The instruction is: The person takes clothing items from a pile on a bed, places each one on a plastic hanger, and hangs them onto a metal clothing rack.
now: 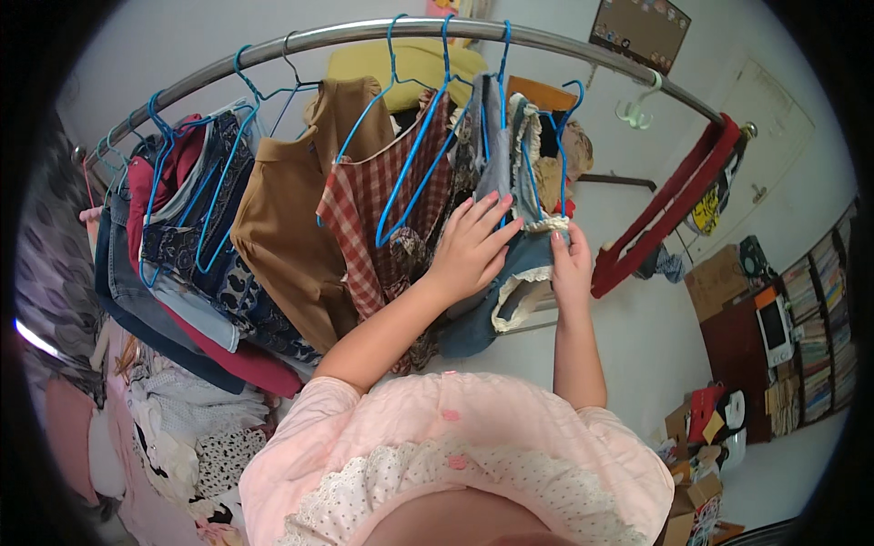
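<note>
Presently, below the metal rail (319, 41) and just right of the middle of the view, a blue garment (469, 334) between the left hand (466, 250) and the right hand (572, 266). Dusty blue in colour, rather like faded denim, with cream trim (546, 224) along the upper edge, gathered in small ruffles. Also edged with the same cream colour around a wide, rounded opening lower down, facing toward the right forearm. Higher up, more ruffled edging beside a narrow blue part, close to a blue hanger (564, 168) with its hook appearing below the rail and apart from it. In the lower part, soft and loose folds, sagging toward the left behind the left forearm.

At the right hand, thumb and finger close together on the cream trim, apparently pinching the cloth just under the hanger. At the left hand, fingers extended and a little spread, laid over the blue garment's left edge and the grey garment (494, 173) just beside it; impossible to tell whether gripping or only touching.

Further to the left on the rail, a red-and-white checked garment (364, 200), then a brown garment (282, 196). Toward the right end, a long dark red cloth (669, 211), hanging well apart from both hands.
</note>
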Demonstrator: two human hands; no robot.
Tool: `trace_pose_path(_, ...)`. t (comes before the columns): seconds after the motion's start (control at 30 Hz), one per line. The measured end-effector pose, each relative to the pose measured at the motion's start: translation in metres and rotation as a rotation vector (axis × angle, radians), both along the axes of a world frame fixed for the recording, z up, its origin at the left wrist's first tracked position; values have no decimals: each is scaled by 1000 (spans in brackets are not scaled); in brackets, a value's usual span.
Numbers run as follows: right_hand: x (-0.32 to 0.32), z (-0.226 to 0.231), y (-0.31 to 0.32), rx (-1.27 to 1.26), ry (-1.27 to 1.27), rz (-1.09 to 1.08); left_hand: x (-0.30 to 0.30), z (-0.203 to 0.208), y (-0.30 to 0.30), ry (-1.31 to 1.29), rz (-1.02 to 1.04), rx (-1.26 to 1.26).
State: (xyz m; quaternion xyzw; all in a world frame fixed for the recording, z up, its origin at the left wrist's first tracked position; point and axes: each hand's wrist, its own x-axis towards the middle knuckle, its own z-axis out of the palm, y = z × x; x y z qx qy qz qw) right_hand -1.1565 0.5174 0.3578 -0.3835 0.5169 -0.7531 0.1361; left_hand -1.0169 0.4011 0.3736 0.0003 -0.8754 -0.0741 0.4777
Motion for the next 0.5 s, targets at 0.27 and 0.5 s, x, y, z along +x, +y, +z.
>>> trace_pose_path(0.27, -25, 23, -58, -77, 7, 142, -9, -2, -13, 85, 0, 47)
trace_pose_path(0.5, -27, 35, -67, -95, 44, 105, -8, -3, -13, 74, 30, 45)
